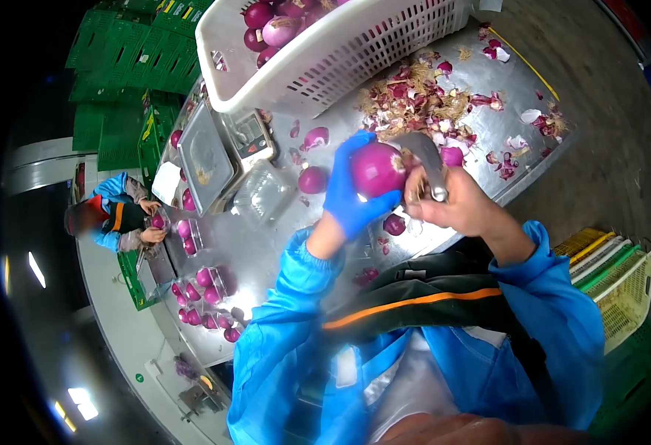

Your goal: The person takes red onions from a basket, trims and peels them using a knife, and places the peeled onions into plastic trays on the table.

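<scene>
My left hand point(351, 189), in a blue glove, grips a large red onion point(377, 170) above the metal table. My bare right hand point(459, 204) is closed on a knife point(427, 157), its curved dark blade lying close against the onion's root end. Part of the handle is hidden by the fingers. Below the hands, a small red onion point(394, 225) rests on the table, and another red onion point(312, 179) lies left of my glove. Dry roots and skins point(418, 100) are heaped just beyond the knife.
A white crate point(340, 63) of red onions stands at the far side. To the left are a scale point(250, 137), clear plastic trays point(265, 191) and packed onions point(205, 278). A co-worker point(121, 211) handles onions at the left end. Stacked baskets point(615, 285) stand at right.
</scene>
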`<move>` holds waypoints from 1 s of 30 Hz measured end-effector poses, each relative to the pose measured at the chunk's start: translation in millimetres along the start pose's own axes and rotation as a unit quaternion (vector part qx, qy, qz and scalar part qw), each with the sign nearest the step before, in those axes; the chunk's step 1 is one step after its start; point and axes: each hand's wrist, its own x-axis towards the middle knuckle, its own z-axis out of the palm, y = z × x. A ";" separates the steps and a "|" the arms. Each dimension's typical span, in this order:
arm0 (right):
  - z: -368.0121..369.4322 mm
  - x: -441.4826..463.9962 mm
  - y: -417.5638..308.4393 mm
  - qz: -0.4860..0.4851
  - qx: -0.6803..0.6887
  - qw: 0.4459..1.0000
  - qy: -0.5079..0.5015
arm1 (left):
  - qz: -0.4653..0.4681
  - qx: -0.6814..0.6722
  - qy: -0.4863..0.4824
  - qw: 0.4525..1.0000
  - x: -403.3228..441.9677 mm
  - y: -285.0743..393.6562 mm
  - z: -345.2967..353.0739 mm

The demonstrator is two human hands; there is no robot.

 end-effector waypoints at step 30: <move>-8.5 -0.2 28.1 -0.108 -0.595 0.781 0.154 | -0.212 -0.323 -0.065 0.920 -13.3 -4.5 6.6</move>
